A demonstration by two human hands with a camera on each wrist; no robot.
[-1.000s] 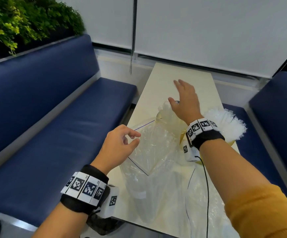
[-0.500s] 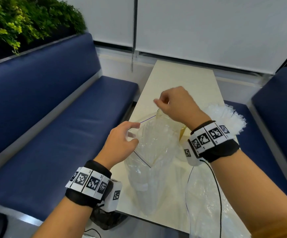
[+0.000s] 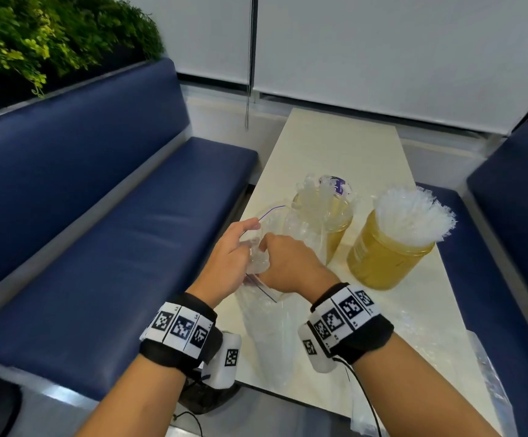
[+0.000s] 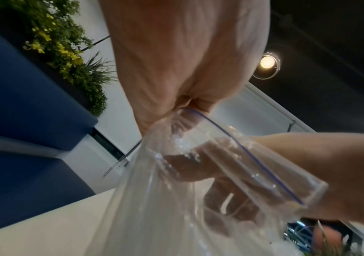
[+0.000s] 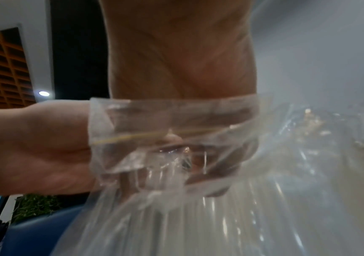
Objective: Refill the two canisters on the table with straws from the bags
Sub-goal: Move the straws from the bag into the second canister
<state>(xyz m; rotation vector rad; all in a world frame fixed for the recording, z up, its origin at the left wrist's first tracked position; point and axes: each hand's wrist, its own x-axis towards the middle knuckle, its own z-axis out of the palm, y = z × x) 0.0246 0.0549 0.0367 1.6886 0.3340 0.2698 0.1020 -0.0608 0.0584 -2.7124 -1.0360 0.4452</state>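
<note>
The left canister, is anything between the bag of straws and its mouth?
Nothing separate blocks it. The left canister stands just behind the bag, whose mouth both the left hand and right hand hold. Straws already standing in the canister take up some of its opening.

Cream table (image 3: 344, 146) between two blue benches (image 3: 105, 234), carrying canisters and bags.

Two amber canisters stand side by side near the table's middle: the left canister (image 3: 335, 228) holds a few wrapped straws, the right canister (image 3: 379, 260) is packed with a fanned bundle of them. A clear zip bag (image 3: 269, 335) rises from the table's near left edge, just beside the left canister. Another clear bag (image 3: 426, 335) lies flat along the near right side.
</note>
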